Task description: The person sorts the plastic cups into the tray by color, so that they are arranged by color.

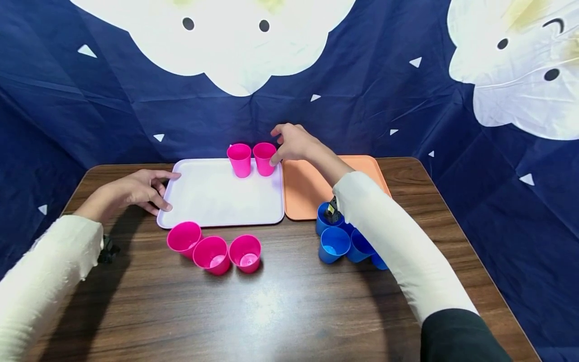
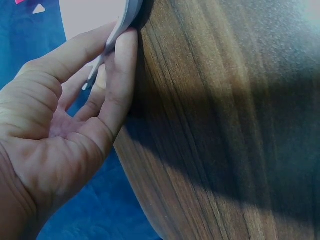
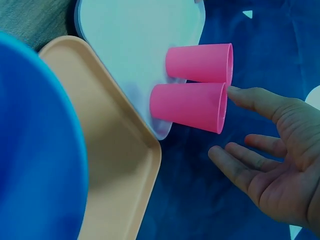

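My left hand [image 1: 142, 190] pinches the left edge of a white tray [image 1: 199, 193]; in the left wrist view the thumb and fingers lie on either side of the tray's rim [image 2: 131, 11]. Two pink cups stand upright side by side at the tray's back right: a left cup [image 1: 240, 162] and a right cup [image 1: 264, 160]. Beside the right cup is my right hand [image 1: 296, 142], its fingers spread. In the right wrist view one fingertip [image 3: 234, 90] is at that cup's rim; whether it touches I cannot tell. The other fingers are apart from the cup.
An orange tray [image 1: 300, 196] adjoins the white one on the right. Three pink cups [image 1: 211, 254] stand in front of the white tray. Several blue cups [image 1: 333, 245] cluster under my right forearm. Dark blue cloth [image 1: 203, 120] hangs behind the wooden table [image 1: 289, 311].
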{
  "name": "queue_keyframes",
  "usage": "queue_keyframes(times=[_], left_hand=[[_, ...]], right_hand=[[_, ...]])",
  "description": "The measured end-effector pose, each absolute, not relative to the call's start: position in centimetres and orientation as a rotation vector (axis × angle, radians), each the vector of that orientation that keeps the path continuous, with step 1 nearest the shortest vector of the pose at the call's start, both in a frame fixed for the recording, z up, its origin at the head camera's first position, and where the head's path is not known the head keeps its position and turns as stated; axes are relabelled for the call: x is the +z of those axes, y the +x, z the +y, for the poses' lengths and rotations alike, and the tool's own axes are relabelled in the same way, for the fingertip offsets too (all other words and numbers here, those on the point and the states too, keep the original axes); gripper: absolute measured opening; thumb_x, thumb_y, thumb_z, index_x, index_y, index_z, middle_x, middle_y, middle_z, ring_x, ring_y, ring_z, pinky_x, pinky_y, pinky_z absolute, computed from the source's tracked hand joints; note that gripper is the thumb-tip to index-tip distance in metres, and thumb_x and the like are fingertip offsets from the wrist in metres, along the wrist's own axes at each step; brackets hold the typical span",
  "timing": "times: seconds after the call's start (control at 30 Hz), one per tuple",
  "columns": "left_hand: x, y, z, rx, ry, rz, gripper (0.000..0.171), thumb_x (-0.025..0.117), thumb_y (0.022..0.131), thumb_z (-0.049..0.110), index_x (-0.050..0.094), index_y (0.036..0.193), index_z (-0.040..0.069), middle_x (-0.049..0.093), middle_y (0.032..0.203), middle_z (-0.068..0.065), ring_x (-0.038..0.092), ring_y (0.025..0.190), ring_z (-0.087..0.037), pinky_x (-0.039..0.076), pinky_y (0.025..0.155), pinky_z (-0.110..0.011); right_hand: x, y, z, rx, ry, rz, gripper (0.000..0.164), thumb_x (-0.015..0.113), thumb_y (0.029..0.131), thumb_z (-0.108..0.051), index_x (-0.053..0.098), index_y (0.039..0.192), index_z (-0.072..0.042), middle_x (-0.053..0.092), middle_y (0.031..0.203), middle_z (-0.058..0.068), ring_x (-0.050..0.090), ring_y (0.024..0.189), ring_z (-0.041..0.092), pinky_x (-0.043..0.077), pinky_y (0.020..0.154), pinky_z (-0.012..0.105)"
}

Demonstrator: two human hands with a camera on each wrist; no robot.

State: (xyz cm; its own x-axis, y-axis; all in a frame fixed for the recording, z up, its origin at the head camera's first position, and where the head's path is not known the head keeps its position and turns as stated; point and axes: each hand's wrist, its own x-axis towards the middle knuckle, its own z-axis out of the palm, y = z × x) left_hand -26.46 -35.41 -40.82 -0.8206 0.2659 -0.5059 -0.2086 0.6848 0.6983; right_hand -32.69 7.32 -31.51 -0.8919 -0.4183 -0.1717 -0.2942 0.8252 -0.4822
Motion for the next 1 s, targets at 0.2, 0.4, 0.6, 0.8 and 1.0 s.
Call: queue_keyframes(times=[0.2,0.4,0.6,0.8,1.0], left_hand=[[-40.8,-26.4,-35.5,1.037,0.036,2.302,0.113,0.089,0.084,-0.012,0.023,0.175,-0.003,0.052,0.099,-0.011,0.067,0.083,-0.023,0.072,0.076,-0.042],[-40.7,-26.4,-35.4,1.019,0.032,2.312,0.112,0.089,0.085,-0.012,0.023,0.175,-0.004,0.051,0.099,-0.011,0.066,0.083,-0.023,0.072,0.076,-0.041],[-40.7,-26.4,-35.4,1.053,0.027,2.296,0.114,0.089,0.084,-0.013,0.023,0.176,-0.003,0.052,0.099,-0.012,0.067,0.083,-0.023,0.072,0.076,-0.042],[-40.8,-26.5,-35.6,1.053,0.023,2.293,0.114,0.091,0.083,-0.012,0.024,0.175,-0.003,0.051,0.097,-0.010,0.065,0.084,-0.023,0.072,0.076,-0.043],[-40.8,-26.5,-35.6,1.039,0.031,2.300,0.113,0.090,0.084,-0.012,0.024,0.175,-0.004,0.051,0.097,-0.009,0.065,0.084,-0.022,0.072,0.076,-0.041]], right_hand=[[-31.0,-31.5,7.5,-0.659,-0.545,2.752,0.082,0.095,0.090,-0.030,0.059,0.159,-0.006,0.073,0.148,0.018,0.057,0.148,0.035,0.057,0.117,0.045],[-30.6,-30.3,7.9,-0.673,-0.541,2.738,0.084,0.094,0.090,-0.032,0.057,0.161,-0.006,0.072,0.150,0.018,0.060,0.147,0.033,0.060,0.113,0.044],[-30.0,-28.6,8.0,-0.662,-0.567,2.746,0.088,0.094,0.090,-0.033,0.054,0.165,-0.008,0.070,0.152,0.019,0.060,0.147,0.034,0.062,0.111,0.047],[-29.7,-26.5,7.5,-0.677,-0.634,2.736,0.085,0.094,0.091,-0.030,0.055,0.164,-0.009,0.073,0.149,0.016,0.071,0.135,0.029,0.065,0.105,0.042],[-29.4,-24.5,6.7,-0.665,-0.694,2.699,0.085,0.096,0.090,-0.029,0.057,0.163,-0.011,0.073,0.148,0.014,0.072,0.128,0.027,0.066,0.103,0.039]])
